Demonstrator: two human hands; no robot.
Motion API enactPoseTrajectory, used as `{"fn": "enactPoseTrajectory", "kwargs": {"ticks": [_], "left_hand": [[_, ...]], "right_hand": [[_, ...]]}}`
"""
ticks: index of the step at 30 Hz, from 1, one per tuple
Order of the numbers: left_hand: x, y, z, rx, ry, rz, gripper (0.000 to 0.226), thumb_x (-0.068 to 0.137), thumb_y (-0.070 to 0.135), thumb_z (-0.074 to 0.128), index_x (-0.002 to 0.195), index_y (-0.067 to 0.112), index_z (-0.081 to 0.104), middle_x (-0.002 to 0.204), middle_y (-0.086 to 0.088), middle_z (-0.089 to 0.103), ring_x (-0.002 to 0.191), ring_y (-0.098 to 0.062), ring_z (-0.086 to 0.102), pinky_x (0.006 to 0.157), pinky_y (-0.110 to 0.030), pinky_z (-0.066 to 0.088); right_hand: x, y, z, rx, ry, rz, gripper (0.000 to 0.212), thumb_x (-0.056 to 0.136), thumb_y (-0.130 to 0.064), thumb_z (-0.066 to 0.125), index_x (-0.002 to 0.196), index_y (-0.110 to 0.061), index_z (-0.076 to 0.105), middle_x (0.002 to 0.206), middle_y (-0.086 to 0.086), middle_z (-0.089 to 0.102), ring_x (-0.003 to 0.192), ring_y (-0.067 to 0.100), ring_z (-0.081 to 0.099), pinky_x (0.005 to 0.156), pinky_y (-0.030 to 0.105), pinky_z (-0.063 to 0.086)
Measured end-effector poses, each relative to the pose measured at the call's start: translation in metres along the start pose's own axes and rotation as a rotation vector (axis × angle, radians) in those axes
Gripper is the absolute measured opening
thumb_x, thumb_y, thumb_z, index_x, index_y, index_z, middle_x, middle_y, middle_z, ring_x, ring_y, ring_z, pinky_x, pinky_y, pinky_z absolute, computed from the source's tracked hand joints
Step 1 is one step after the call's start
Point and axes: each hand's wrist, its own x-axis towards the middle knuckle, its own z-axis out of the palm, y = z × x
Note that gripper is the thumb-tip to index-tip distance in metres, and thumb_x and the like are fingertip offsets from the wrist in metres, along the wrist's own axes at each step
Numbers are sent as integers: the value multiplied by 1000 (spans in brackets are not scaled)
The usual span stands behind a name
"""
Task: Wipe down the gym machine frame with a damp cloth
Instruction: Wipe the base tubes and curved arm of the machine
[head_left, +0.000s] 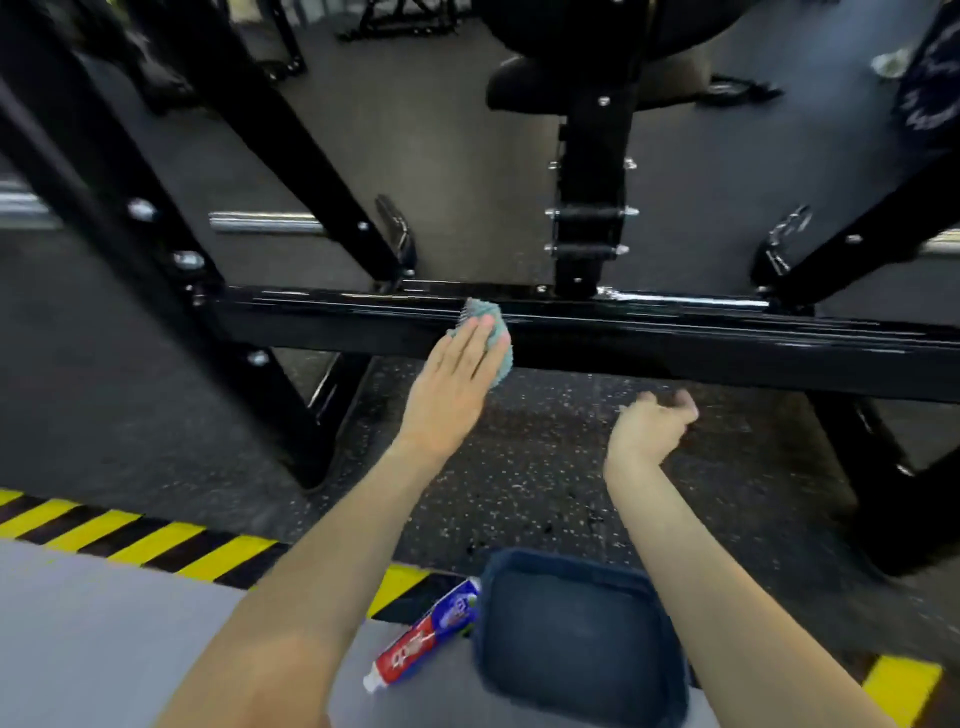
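A black gym machine frame fills the view, and its glossy horizontal bar (649, 332) runs across the middle. A small teal cloth (496, 332) lies against that bar. My left hand (457, 379) presses the cloth onto the bar with flat, straight fingers. My right hand (652, 426) hovers below the bar to the right, fingers loosely curled, holding nothing and touching nothing I can see.
A dark blue basin (576, 639) sits on the floor near me, with a red and blue toothpaste tube (423, 636) beside it. Yellow-and-black hazard tape (140, 540) marks the mat edge. Slanted frame legs (156, 223) and a seat post (592, 208) stand behind the bar.
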Motion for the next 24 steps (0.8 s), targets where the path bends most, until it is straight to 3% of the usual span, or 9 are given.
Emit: {"fn": "enactPoseTrajectory", "kwargs": {"ticks": [4, 6, 9, 12, 14, 16, 17, 20, 24], "left_hand": [[-46, -80, -2, 61, -164, -182, 60, 84, 4, 41, 142, -3, 25, 144, -30, 35, 134, -39, 26, 113, -43, 18], [-63, -111, -5, 61, -301, -380, 72, 82, -4, 54, 144, -8, 19, 145, -35, 32, 137, -43, 25, 112, -44, 19], [-76, -151, -19, -13, -436, -753, 87, 85, -3, 57, 146, -11, -6, 153, -36, 1, 144, -43, 3, 116, -44, 17], [-69, -151, -25, -317, -430, -1019, 80, 94, -1, 47, 148, -5, -11, 157, -25, -11, 146, -33, -8, 121, -39, 6], [-52, -145, -34, -644, -515, -1371, 68, 98, 2, 42, 151, 1, 0, 153, -19, 18, 141, -26, 21, 117, -41, 20], [-42, -134, -49, -1042, -733, -1702, 45, 97, 4, 42, 141, -1, 32, 126, -19, 53, 112, -26, 55, 96, -42, 45], [-36, -126, -66, -1241, -768, -1791, 33, 99, 6, 41, 131, 0, 43, 116, -18, 59, 100, -26, 60, 87, -40, 49], [-21, -110, -129, -1769, -722, -1947, 20, 101, 7, 42, 116, 6, 55, 119, -19, 62, 112, -33, 59, 106, -48, 39], [22, -132, -221, -1979, -820, -1884, 18, 99, 6, 45, 108, 9, 59, 107, -13, 68, 109, -29, 61, 114, -51, 27]], "right_hand": [[-35, 18, 45, -106, -419, 90, 49, 97, 1, 38, 143, -14, 28, 92, 3, 56, 78, 16, 60, 77, 29, 47], [-49, 16, 63, -132, -545, 156, 50, 97, 2, 41, 143, -9, 26, 98, 7, 57, 89, 21, 64, 75, 27, 47], [-65, 5, 83, -174, -617, 277, 50, 98, -1, 41, 146, -2, 26, 100, 5, 58, 106, 24, 63, 76, 30, 49], [-83, -3, 91, -319, -688, 400, 47, 100, -4, 42, 145, -3, 30, 128, 14, 54, 97, 23, 62, 80, 36, 50], [-104, -11, 87, -420, -720, 451, 41, 99, -7, 44, 140, -4, 38, 128, 16, 53, 94, 25, 62, 80, 38, 48], [-128, -28, 78, -507, -762, 506, 31, 99, -9, 44, 129, -2, 48, 121, 16, 55, 91, 25, 63, 80, 38, 46], [-138, -40, 75, -521, -771, 542, 28, 100, -10, 44, 126, -2, 49, 119, 17, 55, 94, 26, 62, 81, 38, 46], [-168, -82, 62, -534, -760, 600, 29, 101, -12, 43, 127, -3, 49, 122, 20, 54, 104, 29, 58, 87, 39, 46], [-215, -160, 39, -552, -739, 617, 34, 98, -23, 51, 128, -8, 49, 119, 18, 51, 106, 28, 52, 89, 41, 45]]}}
